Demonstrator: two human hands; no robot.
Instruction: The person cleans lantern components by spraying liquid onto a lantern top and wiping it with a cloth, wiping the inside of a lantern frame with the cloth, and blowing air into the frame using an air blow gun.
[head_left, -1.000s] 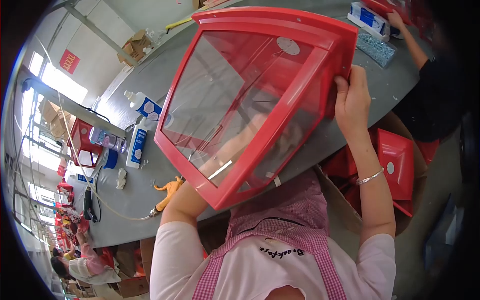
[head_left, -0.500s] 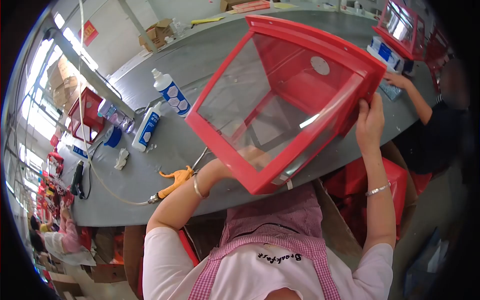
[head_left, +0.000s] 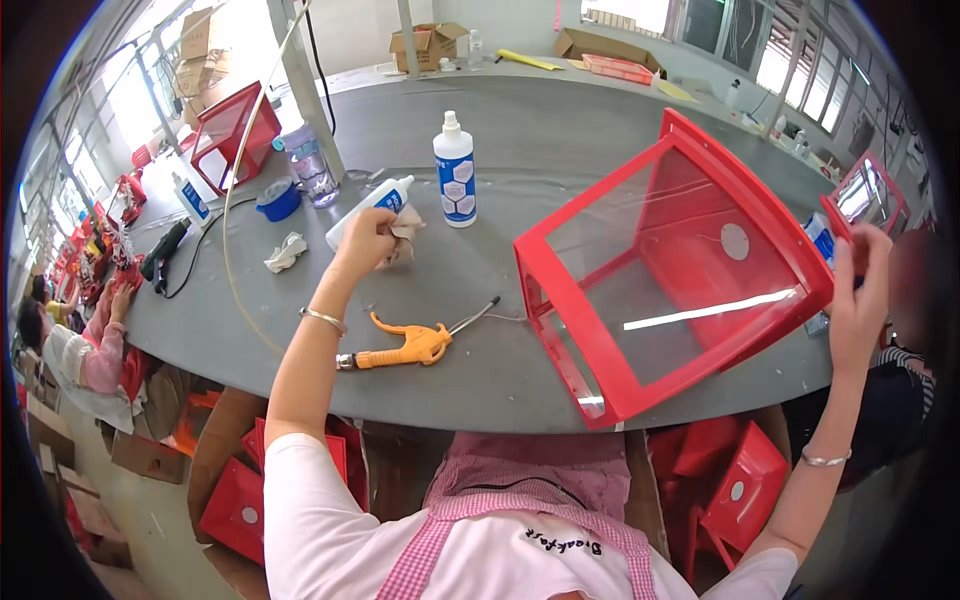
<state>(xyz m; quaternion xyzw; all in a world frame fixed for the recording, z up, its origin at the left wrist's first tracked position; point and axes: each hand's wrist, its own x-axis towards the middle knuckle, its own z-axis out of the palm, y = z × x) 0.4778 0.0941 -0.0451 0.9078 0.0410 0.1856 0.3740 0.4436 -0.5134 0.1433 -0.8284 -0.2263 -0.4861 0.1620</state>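
Observation:
My left hand is closed on a crumpled whitish cloth, in front of a white-and-blue bottle lying on its side. A red box-shaped housing with clear panels stands tilted at the table's front edge. At its right corner is my right hand, fingers bent and gripping the rim; the exact contact is partly hidden. An orange air blow gun with a metal nozzle lies on the table below my left hand. Behind, a white bottle with a blue label stands upright.
The grey table also holds a crumpled tissue, a blue tub, a clear jar and a black hot-glue gun. Cartons of red housings stand below. Another person sits at right.
My left hand has come out from behind the red housing and moved left to the cloth beside the lying bottle. The housing has shifted right and lower, with my right hand at its corner.

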